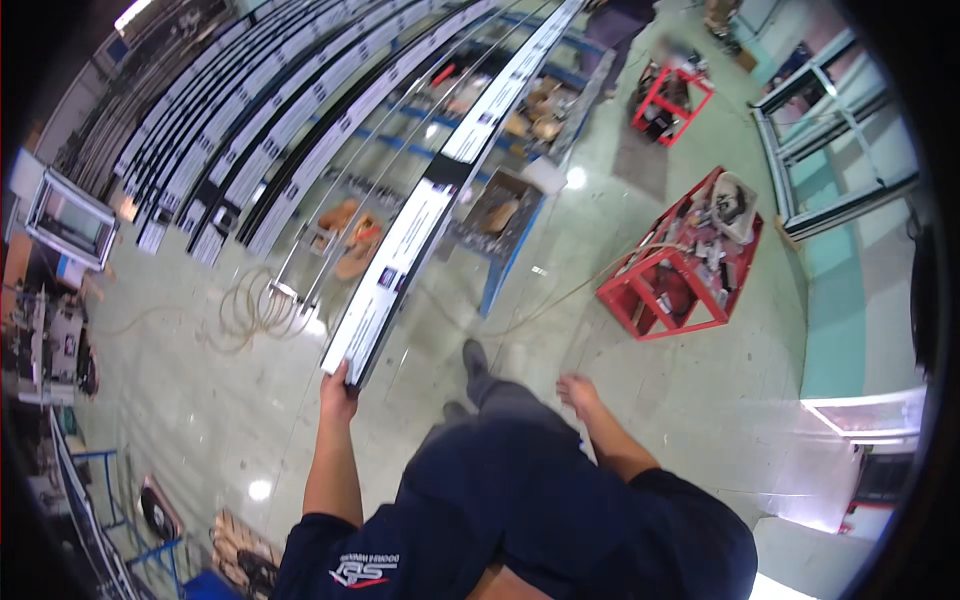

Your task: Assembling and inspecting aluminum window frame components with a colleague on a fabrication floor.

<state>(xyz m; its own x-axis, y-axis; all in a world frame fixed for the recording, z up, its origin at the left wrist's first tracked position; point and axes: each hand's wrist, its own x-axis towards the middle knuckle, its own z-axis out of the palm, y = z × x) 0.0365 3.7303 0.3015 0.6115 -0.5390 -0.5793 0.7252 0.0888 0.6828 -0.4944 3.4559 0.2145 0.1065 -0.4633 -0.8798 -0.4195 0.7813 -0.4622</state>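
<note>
A: anyone see what's going on with that long white-faced bar (403, 250)?
B: yep, the left grip (340, 392) is clamped on its near end, and the rest slants up and away past the blue-framed desk (503, 270). There's a row of similar bars (232, 130) off to its left
A: and the other side?
B: right grip (577, 392) is hanging out to the side, fingers loosely bent and a bit apart. Nearest big thing past it is a red cart (622, 305) loaded with bits, well apart from it on the shiny floor (730, 420)
</note>
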